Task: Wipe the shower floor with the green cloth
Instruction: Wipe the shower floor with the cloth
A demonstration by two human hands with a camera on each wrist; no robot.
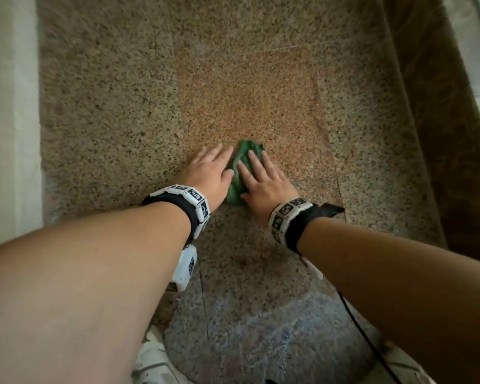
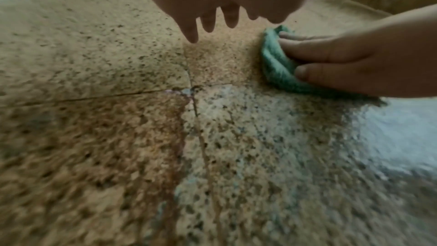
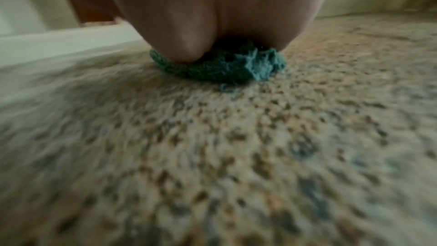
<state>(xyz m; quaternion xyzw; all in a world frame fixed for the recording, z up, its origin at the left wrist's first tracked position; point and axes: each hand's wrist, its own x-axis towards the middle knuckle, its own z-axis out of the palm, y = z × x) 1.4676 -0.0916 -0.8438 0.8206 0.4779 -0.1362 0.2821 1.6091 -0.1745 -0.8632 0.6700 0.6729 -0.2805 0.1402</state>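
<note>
The green cloth (image 1: 244,153) lies bunched on the speckled stone shower floor (image 1: 108,120). My right hand (image 1: 257,167) presses down on it with straight, spread fingers, so most of the cloth is hidden beneath the palm. In the left wrist view the cloth (image 2: 274,63) curls up in front of the right hand (image 2: 343,59). The right wrist view shows the cloth (image 3: 224,70) squashed under the right hand (image 3: 212,16). My left hand (image 1: 214,162) lies flat just left of the cloth with straight fingers (image 2: 208,20), holding nothing, its thumb side at the cloth's edge.
A pale wall (image 1: 9,120) borders the floor on the left. A dark brown raised edge (image 1: 441,134) runs along the right. Tile joints (image 2: 191,89) cross below the hands. A wet bluish sheen (image 1: 261,328) and a black cable (image 1: 366,336) lie near me.
</note>
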